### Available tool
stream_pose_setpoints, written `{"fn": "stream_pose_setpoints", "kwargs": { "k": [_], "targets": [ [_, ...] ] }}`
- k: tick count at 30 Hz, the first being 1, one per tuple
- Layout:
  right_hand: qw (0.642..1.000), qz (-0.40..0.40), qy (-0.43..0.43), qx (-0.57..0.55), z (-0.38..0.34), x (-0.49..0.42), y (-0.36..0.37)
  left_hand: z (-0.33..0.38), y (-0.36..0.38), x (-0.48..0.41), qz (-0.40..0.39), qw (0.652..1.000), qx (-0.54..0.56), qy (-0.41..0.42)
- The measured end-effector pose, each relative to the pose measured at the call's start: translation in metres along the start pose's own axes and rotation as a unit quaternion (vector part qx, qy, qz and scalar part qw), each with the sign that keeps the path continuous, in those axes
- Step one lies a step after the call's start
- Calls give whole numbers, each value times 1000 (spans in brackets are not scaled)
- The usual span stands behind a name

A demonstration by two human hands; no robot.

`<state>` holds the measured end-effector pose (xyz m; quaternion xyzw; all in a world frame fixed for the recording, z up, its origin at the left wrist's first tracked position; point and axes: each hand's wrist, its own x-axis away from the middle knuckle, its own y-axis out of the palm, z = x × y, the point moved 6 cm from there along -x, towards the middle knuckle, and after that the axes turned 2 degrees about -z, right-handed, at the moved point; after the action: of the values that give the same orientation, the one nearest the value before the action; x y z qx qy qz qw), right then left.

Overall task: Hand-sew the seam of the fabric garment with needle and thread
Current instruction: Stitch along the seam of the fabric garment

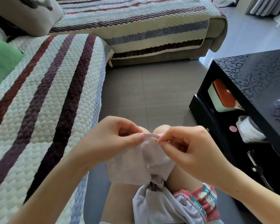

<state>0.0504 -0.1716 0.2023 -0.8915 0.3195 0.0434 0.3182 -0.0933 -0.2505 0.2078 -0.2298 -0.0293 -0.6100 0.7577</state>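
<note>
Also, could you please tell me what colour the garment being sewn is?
The garment is pale lilac-grey, shown best in the head view.

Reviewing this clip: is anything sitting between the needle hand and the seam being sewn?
Nothing visible does. The right hand pinches the needle right at the seam, and the left hand pinches the seam at its other end. The rest of the garment hangs below, over the knees, clear of the stitching line.

No legible text; only blurred lettering on the patterned shorts (207, 199).
</note>
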Motion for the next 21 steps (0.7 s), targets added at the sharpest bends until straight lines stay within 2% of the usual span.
{"fn": "stream_pose_setpoints", "kwargs": {
  "k": [9,21],
  "targets": [
    [1000,1,1,7,0,-2,1,8,5,2,-23,999,24,21],
    [1000,-9,4,24,-1,-5,3,6,4,0,-27,999,-2,44]
  ]
}}
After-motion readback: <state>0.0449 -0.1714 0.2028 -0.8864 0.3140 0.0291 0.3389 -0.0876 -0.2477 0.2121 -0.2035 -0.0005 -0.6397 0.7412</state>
